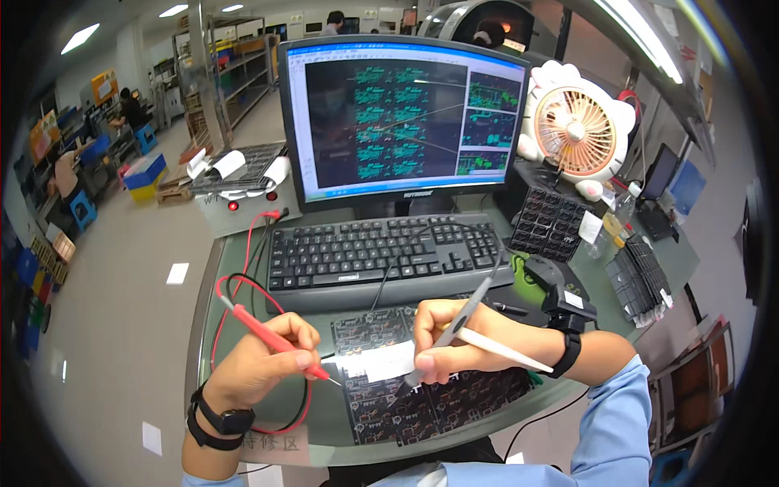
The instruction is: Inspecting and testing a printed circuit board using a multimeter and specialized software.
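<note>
My left hand (264, 357) pinches a red test probe (264, 329), its thin metal tip pointing down at the left part of a black circuit board panel (471, 406). Whether the tip touches the board I cannot tell. Closed round a dark grey test probe (466, 312), my right hand (462, 341) is over the middle of the panel, the probe slanting down to the board. A slim white tapered stick (507, 349) also lies across that hand, between its fingers. Beneath my hands, a white paper slip (381, 363) covers part of the panel.
Behind my hands lie a black keyboard (365, 252) and a monitor (406, 122) with a circuit layout. A tester box (247, 215) with red lights stands left. To the right are a white fan (576, 122), upright black boards (548, 223), a mouse (544, 272) and stacked boards (637, 280).
</note>
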The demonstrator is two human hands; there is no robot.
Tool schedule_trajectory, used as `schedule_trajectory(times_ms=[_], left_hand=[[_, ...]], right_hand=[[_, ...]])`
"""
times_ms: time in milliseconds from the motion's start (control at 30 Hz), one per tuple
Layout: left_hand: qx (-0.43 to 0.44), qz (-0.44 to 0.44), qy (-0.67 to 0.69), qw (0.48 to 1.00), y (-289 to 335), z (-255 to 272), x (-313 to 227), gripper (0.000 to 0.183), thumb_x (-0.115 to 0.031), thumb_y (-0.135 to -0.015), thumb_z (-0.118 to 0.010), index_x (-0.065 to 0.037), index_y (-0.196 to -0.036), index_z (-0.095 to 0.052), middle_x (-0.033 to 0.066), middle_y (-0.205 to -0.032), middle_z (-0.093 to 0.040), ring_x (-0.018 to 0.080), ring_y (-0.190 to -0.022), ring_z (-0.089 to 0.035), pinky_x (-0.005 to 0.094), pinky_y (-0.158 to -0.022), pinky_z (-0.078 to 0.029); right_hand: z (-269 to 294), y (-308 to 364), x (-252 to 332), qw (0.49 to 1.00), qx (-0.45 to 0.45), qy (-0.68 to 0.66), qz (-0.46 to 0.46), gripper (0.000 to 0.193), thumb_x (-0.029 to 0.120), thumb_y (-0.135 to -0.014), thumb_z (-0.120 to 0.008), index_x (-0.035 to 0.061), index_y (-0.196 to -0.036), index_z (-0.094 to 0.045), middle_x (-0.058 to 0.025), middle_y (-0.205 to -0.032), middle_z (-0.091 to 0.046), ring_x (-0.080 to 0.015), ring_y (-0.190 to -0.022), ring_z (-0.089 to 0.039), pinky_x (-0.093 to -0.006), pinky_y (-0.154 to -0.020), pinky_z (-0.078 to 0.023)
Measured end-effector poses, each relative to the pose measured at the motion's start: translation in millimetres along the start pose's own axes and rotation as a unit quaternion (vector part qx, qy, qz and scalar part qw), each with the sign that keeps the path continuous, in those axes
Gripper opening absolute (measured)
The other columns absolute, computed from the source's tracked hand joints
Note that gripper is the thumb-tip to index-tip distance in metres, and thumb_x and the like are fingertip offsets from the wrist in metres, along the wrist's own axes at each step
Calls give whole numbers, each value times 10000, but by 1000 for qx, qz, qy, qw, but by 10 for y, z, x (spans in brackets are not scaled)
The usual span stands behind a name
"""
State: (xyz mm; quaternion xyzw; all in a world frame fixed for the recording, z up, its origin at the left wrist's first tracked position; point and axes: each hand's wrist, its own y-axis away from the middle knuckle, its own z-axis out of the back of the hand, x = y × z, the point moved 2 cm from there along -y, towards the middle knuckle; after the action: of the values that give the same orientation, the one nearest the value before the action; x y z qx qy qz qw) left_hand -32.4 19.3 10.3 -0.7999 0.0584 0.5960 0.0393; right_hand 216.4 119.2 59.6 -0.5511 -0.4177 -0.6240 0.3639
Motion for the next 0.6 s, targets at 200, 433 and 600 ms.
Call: schedule_trajectory(times_ms=[200,433,600], left_hand=[[35,-8,25,999,30,-92,55,248,-72,-776,-716,-55,-880,-491,51,-870,-479,172,-753,-595,347,-697,-518],[72,-39,8,997,114,-137,-48,205,-70,-806,-706,-37,-866,-513,45,-945,-486,114,-858,-559,317,-769,-510],[43,-6,-49,998,113,-219,4,223,-135,-813,-718,-45,-892,-530,31,-943,-499,91,-843,-519,245,-757,-428]], right_hand=[[-104,-16,-28,1000,2,24,18,273,265,-883,-669,41,-879,-512,-42,-782,-636,-72,-703,-604,-220,-617,-489],[-191,60,-12,997,-7,72,32,242,239,-899,-646,42,-898,-505,-23,-779,-622,-54,-715,-579,-212,-600,-444],[-213,60,-41,996,-51,63,43,238,235,-900,-640,43,-867,-502,-9,-736,-583,-47,-676,-532,-222,-572,-417]])
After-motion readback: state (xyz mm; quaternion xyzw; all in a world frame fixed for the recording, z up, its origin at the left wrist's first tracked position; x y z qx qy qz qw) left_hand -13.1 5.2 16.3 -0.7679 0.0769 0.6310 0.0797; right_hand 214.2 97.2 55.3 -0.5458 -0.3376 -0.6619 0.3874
